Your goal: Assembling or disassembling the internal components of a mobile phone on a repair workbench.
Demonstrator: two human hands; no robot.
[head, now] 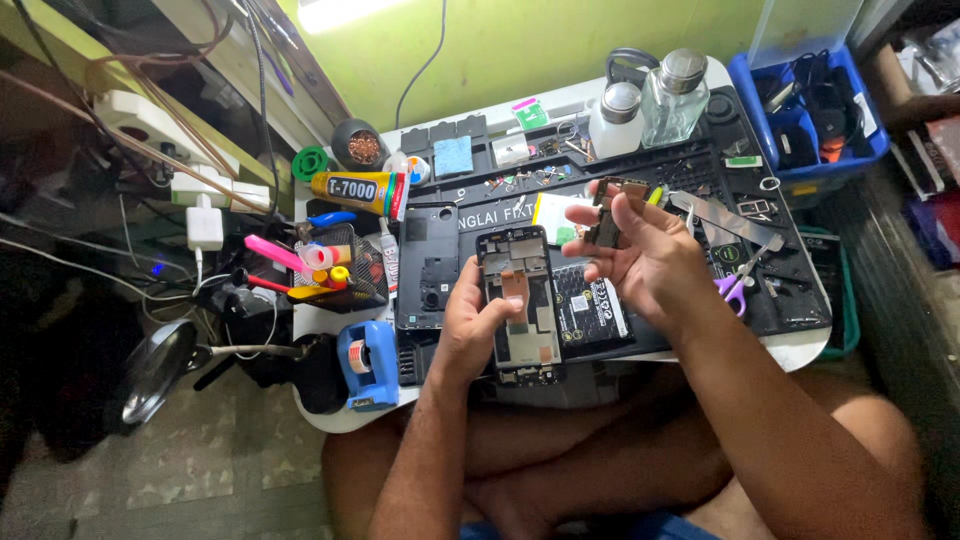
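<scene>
Matt black rubbery work mat

Opened phone frame, small circuit board

Both forearms rise from the bottom of the frame toward its centre, bare to the elbow. The left forearm runs up from the lower middle, nearly vertical, and ends in the left hand just below centre — wrist straight, fingers curled in a grip, thumb laid across toward the right. The right forearm comes in from the lower right corner on a long diagonal, thicker in view because it is nearer the camera. The right hand sits slightly above and right of centre, palm turned up and toward the camera, fingers bent inward — thumb and fingertips pinched together at its upper left edge. The two hands are near each other, not touching.
</scene>
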